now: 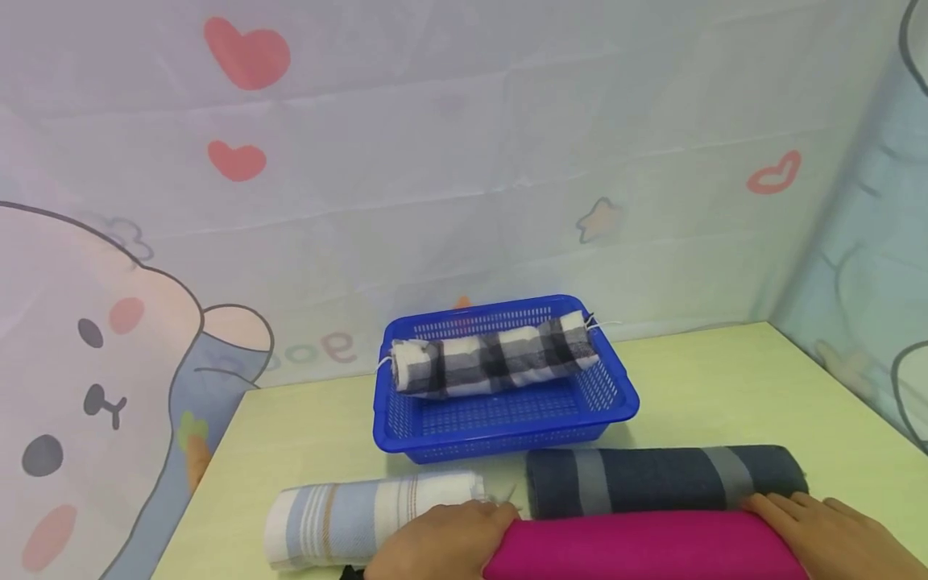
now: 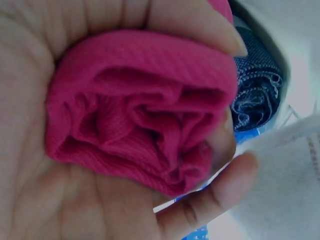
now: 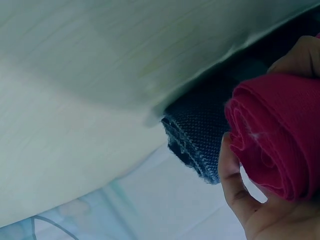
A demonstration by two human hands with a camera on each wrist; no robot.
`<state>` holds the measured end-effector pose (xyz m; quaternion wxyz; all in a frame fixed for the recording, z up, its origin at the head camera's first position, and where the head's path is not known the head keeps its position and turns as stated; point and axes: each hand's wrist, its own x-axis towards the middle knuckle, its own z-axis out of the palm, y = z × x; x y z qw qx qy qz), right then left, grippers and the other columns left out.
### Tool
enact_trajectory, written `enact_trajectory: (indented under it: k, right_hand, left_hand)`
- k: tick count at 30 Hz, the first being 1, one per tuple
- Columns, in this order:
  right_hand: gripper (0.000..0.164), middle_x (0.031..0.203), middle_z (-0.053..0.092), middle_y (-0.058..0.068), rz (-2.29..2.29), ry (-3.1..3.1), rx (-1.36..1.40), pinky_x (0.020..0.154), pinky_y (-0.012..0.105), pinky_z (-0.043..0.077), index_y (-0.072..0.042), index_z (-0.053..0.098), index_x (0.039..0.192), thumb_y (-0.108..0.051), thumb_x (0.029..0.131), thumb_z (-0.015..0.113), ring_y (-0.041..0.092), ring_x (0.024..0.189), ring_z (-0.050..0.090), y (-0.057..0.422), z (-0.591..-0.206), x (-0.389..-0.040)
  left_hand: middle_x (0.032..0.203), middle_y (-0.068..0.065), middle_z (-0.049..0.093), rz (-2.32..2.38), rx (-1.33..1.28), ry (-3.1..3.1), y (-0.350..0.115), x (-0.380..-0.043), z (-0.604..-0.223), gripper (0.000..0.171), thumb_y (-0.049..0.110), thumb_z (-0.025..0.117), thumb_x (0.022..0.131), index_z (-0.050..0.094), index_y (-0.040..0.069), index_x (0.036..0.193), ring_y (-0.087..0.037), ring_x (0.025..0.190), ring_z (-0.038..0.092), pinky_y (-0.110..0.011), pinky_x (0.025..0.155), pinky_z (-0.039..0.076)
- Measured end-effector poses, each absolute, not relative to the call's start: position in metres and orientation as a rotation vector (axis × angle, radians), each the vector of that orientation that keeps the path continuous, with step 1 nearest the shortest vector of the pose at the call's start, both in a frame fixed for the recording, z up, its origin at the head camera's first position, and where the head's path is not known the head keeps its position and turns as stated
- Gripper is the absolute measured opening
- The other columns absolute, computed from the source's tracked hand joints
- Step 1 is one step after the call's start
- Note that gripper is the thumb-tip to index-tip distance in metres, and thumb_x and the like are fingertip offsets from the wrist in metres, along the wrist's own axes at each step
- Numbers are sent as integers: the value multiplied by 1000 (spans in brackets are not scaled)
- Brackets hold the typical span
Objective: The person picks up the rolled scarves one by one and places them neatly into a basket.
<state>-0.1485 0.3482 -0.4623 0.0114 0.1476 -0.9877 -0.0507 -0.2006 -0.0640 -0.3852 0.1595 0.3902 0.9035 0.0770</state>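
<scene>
A rolled magenta cloth lies across the bottom of the head view, cut off by the lower edge. My left hand grips its left end, and my right hand grips its right end. Up close in the left wrist view, the loose folds of the roll's end sit within the fingers and thumb. In the right wrist view, thumb and fingers span the other spiral end. Just beyond it, a dark navy roll with grey stripes rests on the table. Beside my left hand lies a white and light-blue striped roll.
A blue plastic basket stands farther back on the pale yellow table. Inside it is a black, grey and white checked roll with tasselled ends. A printed cloth backdrop hangs behind the table and along its right side.
</scene>
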Motion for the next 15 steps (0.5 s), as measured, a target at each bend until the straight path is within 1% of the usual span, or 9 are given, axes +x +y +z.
enact_trajectory:
  k: [3, 6, 7, 11, 14, 15]
  right_hand:
    - [107, 103, 60, 3, -142, -3018, 488, 76, 51, 47, -10, 56, 114, -95, 50, 44, 26, 93, 56, 346, -458, -147]
    - [105, 102, 60, 3, -110, -2936, 508, 75, 50, 48, -10, 58, 113, -93, 50, 47, 26, 92, 56, 342, -452, -145]
    - [103, 102, 61, 3, -96, -2917, 514, 74, 50, 48, -10, 58, 112, -92, 51, 49, 26, 92, 56, 340, -450, -145]
    - [96, 99, 60, -3, -56, -2913, 508, 73, 47, 49, -12, 59, 112, -89, 55, 51, 21, 88, 56, 334, -443, -148]
    - [96, 100, 60, -4, -42, -2979, 488, 73, 46, 49, -12, 58, 114, -88, 55, 52, 20, 87, 55, 333, -440, -150]
    - [96, 100, 60, -4, -35, -2995, 484, 73, 46, 50, -12, 58, 115, -87, 55, 54, 20, 87, 55, 332, -440, -150]
  left_hand:
    - [89, 14, 57, 252, 1088, 2589, -66, -201, -384, 56, 55, 75, 67, 52, 29, 111, -3, 81, 51, -31, 69, 49]
    - [86, 15, 55, 299, 1024, 2591, -69, -201, -381, 60, 62, 73, 64, 52, 31, 110, -3, 77, 50, -31, 66, 48]
    - [87, 15, 55, 309, 1007, 2596, -70, -201, -380, 62, 66, 72, 63, 52, 31, 111, -3, 77, 49, -31, 66, 48]
    - [88, 14, 54, 303, 993, 2616, -75, -202, -378, 68, 72, 67, 63, 52, 29, 114, -3, 77, 49, -31, 66, 48]
    - [87, 15, 53, 288, 1019, 2639, -78, -203, -376, 58, 58, 72, 69, 52, 28, 113, -2, 77, 48, -29, 65, 48]
    - [87, 15, 53, 289, 1026, 2642, -79, -204, -376, 55, 53, 73, 70, 52, 27, 113, -2, 76, 48, -28, 65, 47]
